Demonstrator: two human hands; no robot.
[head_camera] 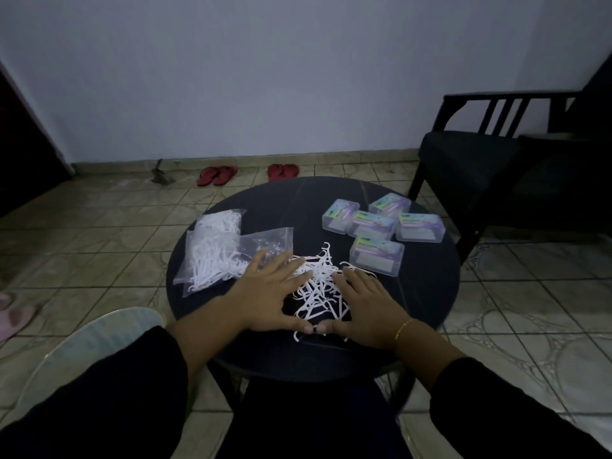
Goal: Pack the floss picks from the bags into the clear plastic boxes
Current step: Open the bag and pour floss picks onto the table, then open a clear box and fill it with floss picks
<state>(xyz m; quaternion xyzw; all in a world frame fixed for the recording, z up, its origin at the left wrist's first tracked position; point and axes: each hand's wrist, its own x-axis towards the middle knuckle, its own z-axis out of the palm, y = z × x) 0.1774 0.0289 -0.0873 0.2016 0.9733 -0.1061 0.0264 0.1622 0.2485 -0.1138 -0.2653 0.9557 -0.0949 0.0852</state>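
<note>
Framing a loose pile of picks (318,286) on the table (427,293), the left hand (270,293) and right hand (366,309) lie flat with fingers spread, thumbs nearly meeting at the near edge. Left fingertips reach an emptied-looking bag (268,243), though the dim light makes that hard to judge. A full bag (213,250) lies farther left. Five boxes (377,233) sit closed, beyond the right hand.

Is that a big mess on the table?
Yes, loose floss picks lie tangled between both hands, out of their bags. The five boxes look closed and tidy.
</note>
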